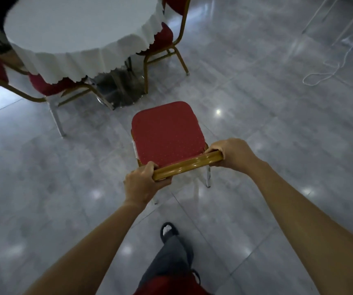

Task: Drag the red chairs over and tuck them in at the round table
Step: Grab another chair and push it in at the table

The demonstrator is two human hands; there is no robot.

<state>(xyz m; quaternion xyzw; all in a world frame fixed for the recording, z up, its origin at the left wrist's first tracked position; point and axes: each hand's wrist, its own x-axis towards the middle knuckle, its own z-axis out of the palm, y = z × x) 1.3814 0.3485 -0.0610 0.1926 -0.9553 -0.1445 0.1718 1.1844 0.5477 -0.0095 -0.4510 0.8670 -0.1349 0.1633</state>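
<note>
Both hands (pixel 143 184) gripping red chair (pixel 167 135) backrest

Dim, bluish; ceiling-light glare on glossy floor (pixel 277 124); edges wide-angle warped.

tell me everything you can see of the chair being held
The held chair has a red padded seat dotted with a fine pale pattern, a glossy gold-painted metal frame and silvery lower legs. It stands on the grey tiled floor, short of the round table, seat facing it. The left hand and right hand each grip an end of the top rail of its back. Its front legs are hidden under the seat.
</note>
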